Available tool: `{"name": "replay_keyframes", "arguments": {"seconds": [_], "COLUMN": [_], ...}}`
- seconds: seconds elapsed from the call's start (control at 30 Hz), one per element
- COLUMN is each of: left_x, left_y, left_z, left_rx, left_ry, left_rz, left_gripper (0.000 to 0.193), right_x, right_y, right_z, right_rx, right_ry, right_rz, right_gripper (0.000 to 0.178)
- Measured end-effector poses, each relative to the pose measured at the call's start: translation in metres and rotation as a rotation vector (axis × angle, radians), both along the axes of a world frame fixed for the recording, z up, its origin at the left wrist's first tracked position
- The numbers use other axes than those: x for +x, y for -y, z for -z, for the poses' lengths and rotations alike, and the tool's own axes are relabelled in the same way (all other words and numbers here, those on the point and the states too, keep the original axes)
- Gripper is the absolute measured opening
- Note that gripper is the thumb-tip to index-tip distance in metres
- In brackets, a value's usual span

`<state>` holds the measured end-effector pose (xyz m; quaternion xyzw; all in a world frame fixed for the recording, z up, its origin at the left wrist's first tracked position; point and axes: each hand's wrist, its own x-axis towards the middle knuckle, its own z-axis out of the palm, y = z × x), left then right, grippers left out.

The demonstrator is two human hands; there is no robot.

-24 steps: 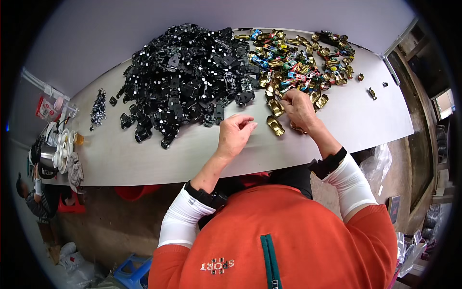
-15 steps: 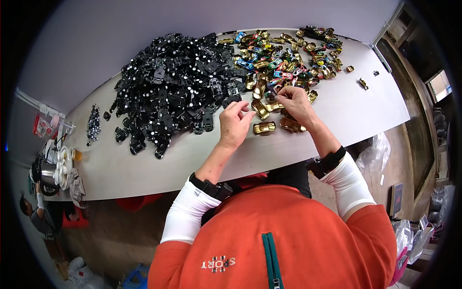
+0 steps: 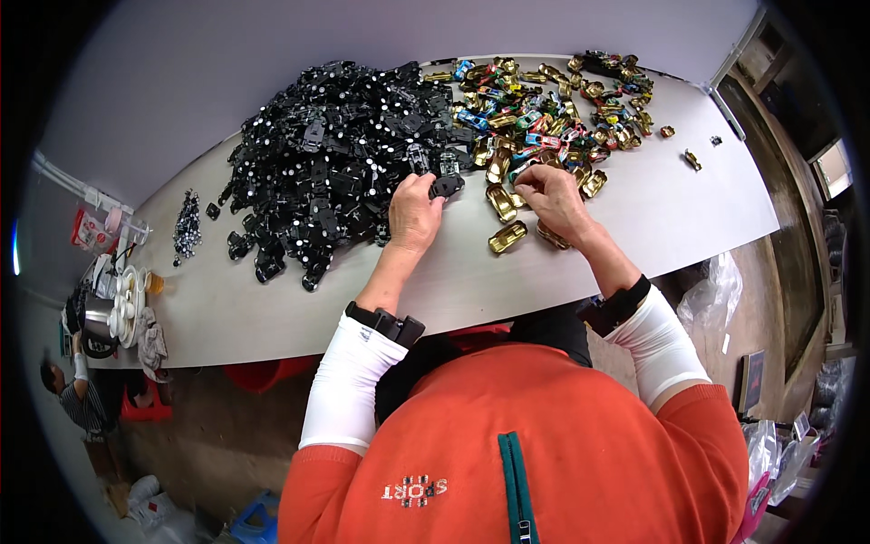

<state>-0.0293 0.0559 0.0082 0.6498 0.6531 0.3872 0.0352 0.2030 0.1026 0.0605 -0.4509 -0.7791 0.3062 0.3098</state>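
My left hand (image 3: 415, 214) is at the right edge of a big heap of black toy car chassis (image 3: 313, 172). Its thumb and fingers pinch one dark chassis (image 3: 447, 187). To the right, my right hand (image 3: 555, 201) is bent over several gold toy car bodies, with thumb and fingertips drawn together; anything between them is too small or hidden to make out. A gold car body (image 3: 501, 203) lies just left of these fingertips. Nearer me sits another gold car body (image 3: 507, 238), and one more (image 3: 551, 237) is partly covered by my right hand.
Behind my right hand spreads a pile of gold and coloured toy cars (image 3: 544, 118). A small heap of silvery parts (image 3: 187, 227) lies at the left of the pale table (image 3: 272, 331). Cups on a tray (image 3: 125, 308) stand at the far left, near another person (image 3: 77, 399).
My left hand has moved left to the black heap and now grips a chassis. My right hand has shifted slightly toward me. The nearest gold car body has turned a little.
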Motion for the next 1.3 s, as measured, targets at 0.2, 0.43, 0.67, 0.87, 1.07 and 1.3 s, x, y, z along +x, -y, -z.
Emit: {"name": "replay_keyframes", "arguments": {"seconds": [0.2, 0.43, 0.67, 0.87, 1.07, 1.3], "left_x": [-0.005, 0.005, 0.016, 0.0, 0.012, 0.012], "left_y": [0.026, 0.067, 0.088, 0.103, 0.113, 0.116], "left_z": [0.0, -0.019, -0.017, -0.011, -0.011, -0.004], "left_rx": [-0.104, 0.01, -0.099, -0.39, -0.401, -0.461], "left_ry": [0.788, 0.998, 1.536, 1.755, 1.664, 1.645], "left_rz": [0.204, 0.33, 0.441, 0.466, 0.281, 0.395], "left_gripper": [0.031, 0.041, 0.044, 0.023, 0.007, 0.014], "right_x": [-0.021, -0.058, -0.058, -0.048, -0.058, -0.056], "right_y": [0.01, 0.037, 0.058, 0.051, 0.063, 0.059], "right_z": [-0.002, 0.005, 0.008, -0.009, -0.007, 0.01], "right_rx": [-0.675, -0.889, -0.474, -0.579, -0.675, -0.904], "right_ry": [-0.433, -0.574, -0.493, -0.384, -0.447, -0.483], "right_rz": [-0.104, -0.226, -0.357, -0.49, -0.412, -0.435], "right_gripper": [0.025, 0.026, 0.028, 0.025, 0.029, 0.02]}}
